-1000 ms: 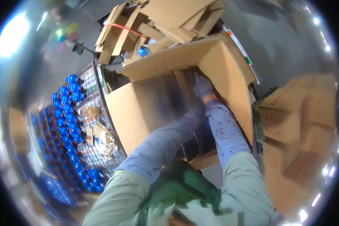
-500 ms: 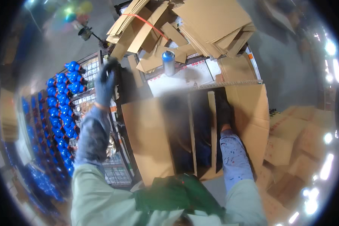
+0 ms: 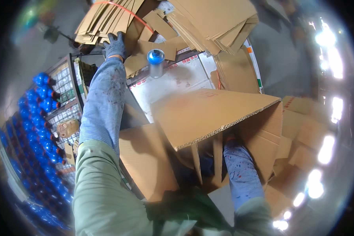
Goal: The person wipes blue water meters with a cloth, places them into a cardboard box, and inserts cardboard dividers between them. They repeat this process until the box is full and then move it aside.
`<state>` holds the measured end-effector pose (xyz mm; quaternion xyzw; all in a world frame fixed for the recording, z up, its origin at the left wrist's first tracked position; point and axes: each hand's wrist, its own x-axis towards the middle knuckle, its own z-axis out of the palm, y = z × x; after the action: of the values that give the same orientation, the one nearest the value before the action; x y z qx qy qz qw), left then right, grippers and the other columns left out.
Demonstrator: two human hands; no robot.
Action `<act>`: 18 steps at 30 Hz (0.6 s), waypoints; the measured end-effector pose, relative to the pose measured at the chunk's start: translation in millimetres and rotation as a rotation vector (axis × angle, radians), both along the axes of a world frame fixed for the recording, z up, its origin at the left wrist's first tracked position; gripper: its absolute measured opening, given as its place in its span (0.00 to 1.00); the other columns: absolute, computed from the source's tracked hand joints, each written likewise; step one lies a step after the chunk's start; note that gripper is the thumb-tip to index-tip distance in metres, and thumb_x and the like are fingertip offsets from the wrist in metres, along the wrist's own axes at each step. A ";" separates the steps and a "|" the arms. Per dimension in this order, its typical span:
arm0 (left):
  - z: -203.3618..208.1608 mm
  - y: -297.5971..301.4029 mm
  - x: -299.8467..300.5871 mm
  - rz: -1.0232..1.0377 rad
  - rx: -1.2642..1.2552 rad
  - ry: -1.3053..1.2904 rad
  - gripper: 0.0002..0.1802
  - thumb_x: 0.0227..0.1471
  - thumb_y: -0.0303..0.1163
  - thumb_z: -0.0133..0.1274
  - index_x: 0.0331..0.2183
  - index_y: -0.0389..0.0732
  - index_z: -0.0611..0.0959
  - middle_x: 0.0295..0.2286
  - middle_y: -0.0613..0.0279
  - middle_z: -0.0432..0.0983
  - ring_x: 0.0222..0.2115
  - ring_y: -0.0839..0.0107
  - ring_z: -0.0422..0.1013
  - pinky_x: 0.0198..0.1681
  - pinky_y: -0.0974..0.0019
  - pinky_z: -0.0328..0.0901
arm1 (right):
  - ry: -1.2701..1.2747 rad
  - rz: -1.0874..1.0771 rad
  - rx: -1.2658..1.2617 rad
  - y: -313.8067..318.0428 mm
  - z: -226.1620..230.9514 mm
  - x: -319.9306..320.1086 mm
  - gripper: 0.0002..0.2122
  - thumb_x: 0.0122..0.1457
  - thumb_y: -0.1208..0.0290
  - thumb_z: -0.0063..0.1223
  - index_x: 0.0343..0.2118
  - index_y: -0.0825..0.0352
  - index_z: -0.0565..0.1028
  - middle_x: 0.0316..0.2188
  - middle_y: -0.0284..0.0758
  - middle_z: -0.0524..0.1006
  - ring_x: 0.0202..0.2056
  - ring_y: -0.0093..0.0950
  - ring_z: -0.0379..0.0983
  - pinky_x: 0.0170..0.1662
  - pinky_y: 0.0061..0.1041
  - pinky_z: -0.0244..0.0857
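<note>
At red-strapped cardboard sheets (image 3: 102, 24), reaching with spread-fingered left hand (image 3: 115, 46), with right hand hidden, grip indiscernible, inside corrugated carton (image 3: 214, 116).

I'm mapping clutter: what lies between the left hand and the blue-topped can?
Loose cardboard pieces lie between the left hand and the can, in the head view.

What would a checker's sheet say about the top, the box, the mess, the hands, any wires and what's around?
Surface: white top with red marks, partly hidden behind the box.
Job's things: box has dividers inside; one flap slants over its opening.
Clutter: cut cardboard in piles, a red strap, an upright can.
Hands: left hand gloved, fingers spread at the cardboard; right hand hidden under the flap.
Cables: nothing seen.
Surroundings: blue round things left, boxes right.
</note>
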<state>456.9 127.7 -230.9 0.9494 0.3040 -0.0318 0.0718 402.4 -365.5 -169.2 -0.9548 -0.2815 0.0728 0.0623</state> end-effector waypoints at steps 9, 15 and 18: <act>-23.4 89.7 -21.1 -0.206 -0.275 -0.237 0.52 0.28 0.37 0.68 0.57 0.52 0.61 0.53 0.47 0.60 0.50 0.47 0.63 0.49 0.53 0.64 | 0.080 -0.004 -0.035 36.1 -18.4 -9.5 0.21 0.58 0.76 0.34 0.56 0.68 0.62 0.53 0.44 0.67 0.54 0.35 0.63 0.58 0.29 0.55; 14.5 55.8 21.5 -0.144 0.090 -0.049 0.42 0.40 0.72 0.46 0.47 0.50 0.77 0.55 0.56 0.61 0.56 0.52 0.55 0.58 0.47 0.47 | 0.086 -0.073 -0.111 -25.4 15.8 -23.1 0.21 0.58 0.77 0.34 0.56 0.68 0.62 0.53 0.44 0.66 0.54 0.35 0.63 0.58 0.29 0.55; 7.2 83.9 33.8 0.084 0.201 -0.086 0.50 0.35 0.71 0.53 0.53 0.47 0.68 0.53 0.52 0.62 0.55 0.50 0.56 0.58 0.51 0.50 | 0.100 -0.100 -0.158 -29.6 19.5 -33.7 0.21 0.58 0.77 0.34 0.56 0.68 0.62 0.53 0.44 0.66 0.55 0.35 0.63 0.58 0.29 0.55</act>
<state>490.6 211.6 -223.8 0.9387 0.3420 0.0427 -0.0097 368.7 -395.1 -149.7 -0.9647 -0.2234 0.1392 0.0046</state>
